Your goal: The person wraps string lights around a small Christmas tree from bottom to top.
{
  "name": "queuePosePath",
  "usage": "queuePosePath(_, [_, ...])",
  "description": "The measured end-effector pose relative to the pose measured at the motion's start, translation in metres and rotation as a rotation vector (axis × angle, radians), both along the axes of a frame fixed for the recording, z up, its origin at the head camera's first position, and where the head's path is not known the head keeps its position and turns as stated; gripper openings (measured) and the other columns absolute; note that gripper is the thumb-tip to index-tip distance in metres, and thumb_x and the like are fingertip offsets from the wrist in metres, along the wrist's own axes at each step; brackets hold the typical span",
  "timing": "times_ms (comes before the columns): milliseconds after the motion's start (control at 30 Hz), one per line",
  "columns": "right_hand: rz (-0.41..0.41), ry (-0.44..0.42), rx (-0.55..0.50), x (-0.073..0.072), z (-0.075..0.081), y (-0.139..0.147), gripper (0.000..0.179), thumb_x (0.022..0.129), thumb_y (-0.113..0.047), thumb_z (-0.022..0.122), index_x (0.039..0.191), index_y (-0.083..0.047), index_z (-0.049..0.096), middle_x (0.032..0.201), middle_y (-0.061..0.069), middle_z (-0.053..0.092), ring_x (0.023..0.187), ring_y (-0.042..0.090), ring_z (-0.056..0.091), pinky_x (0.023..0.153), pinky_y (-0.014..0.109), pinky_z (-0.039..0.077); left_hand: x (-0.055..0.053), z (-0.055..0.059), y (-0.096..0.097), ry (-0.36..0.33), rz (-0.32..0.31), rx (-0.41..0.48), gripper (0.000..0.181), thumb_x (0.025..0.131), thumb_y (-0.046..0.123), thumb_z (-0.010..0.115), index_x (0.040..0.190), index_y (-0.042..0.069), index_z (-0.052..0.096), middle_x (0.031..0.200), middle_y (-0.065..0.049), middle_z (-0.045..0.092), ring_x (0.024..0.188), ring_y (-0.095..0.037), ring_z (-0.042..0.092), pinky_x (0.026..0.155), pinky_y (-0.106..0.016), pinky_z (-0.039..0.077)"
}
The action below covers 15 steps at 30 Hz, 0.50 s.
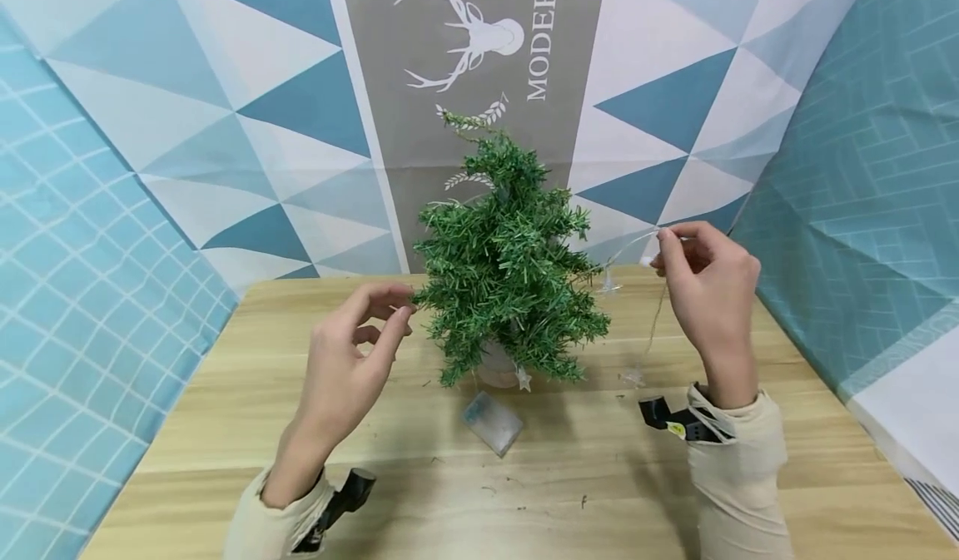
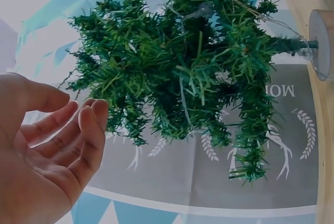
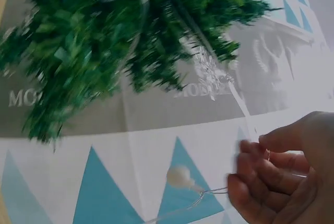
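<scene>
A small green artificial Christmas tree stands on the table in a pale round base. My right hand, right of the tree, pinches the thin clear wire of a string of lights between thumb and fingers. The wire runs from these fingers to the branches; a clear snowflake ornament hangs along it. A round white bulb dangles beside the right hand. On the other side, my left hand is at the branch tips with loosely curved fingers, holding nothing in the left wrist view.
A small whitish box lies before the tree, below a hanging star. Another clear ornament ends the loose wire at right. Green needle bits dot the wooden table. Patterned cloth walls the back and sides.
</scene>
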State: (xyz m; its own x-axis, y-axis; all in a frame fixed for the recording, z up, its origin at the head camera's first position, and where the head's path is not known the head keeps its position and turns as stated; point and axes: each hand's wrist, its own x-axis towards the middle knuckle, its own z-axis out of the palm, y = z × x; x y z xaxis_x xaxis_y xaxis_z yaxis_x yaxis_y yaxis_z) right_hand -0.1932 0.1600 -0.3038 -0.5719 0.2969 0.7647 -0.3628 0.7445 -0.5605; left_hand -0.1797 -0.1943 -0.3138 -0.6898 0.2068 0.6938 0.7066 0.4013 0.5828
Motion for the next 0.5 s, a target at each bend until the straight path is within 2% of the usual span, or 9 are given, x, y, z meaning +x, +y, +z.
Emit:
queuePosePath(100, [-0.002, -0.026, 0.048, -0.004, -0.004, 0.005, 0.024, 0.088, -0.029, 0.053, 0.09, -0.009, 0.067, 0.074, 0.002, 0.066, 0.061, 0.001, 0.056, 0.059, 0.01, 0.041, 0.001, -0.002, -0.001, 0.014, 0.002, 0.006, 0.02, 0.089, 0.013, 0.055, 0.107, 0.02, 0.058, 0.088, 0.007, 0.062, 0.069, -0.009, 0.06, 0.049, -0.02, 0.046])
queuePosePath(267, [-0.022, -0.031, 0.112, -0.011, -0.009, 0.016, 0.026, 0.089, -0.029, 0.052, 0.089, -0.007, 0.066, 0.079, 0.004, 0.066, 0.068, 0.015, 0.061, 0.065, 0.01, 0.041, 0.001, -0.005, -0.003, 0.012, 0.001, -0.013, 0.021, 0.089, 0.011, 0.055, 0.108, 0.019, 0.059, 0.089, 0.008, 0.062, 0.07, -0.008, 0.06, 0.05, -0.02, 0.047])
queuePosePath(400, [-0.007, -0.054, 0.159, -0.019, -0.009, 0.022, 0.029, 0.09, -0.031, 0.051, 0.095, -0.007, 0.066, 0.086, 0.007, 0.066, 0.074, 0.02, 0.062, 0.072, 0.025, 0.05, 0.0, -0.006, -0.007, 0.003, 0.018, -0.021, 0.021, 0.089, 0.012, 0.055, 0.107, 0.019, 0.059, 0.089, 0.008, 0.062, 0.073, -0.009, 0.06, 0.055, -0.02, 0.05])
queuePosePath(500, [0.028, -0.05, 0.201, -0.028, -0.006, 0.025, 0.031, 0.091, -0.029, 0.049, 0.103, -0.006, 0.065, 0.096, 0.011, 0.066, 0.078, 0.025, 0.064, 0.072, 0.039, 0.051, -0.002, -0.007, -0.009, -0.007, 0.028, -0.034, 0.02, 0.088, 0.012, 0.055, 0.107, 0.019, 0.059, 0.088, 0.008, 0.062, 0.075, -0.009, 0.06, 0.057, -0.02, 0.051])
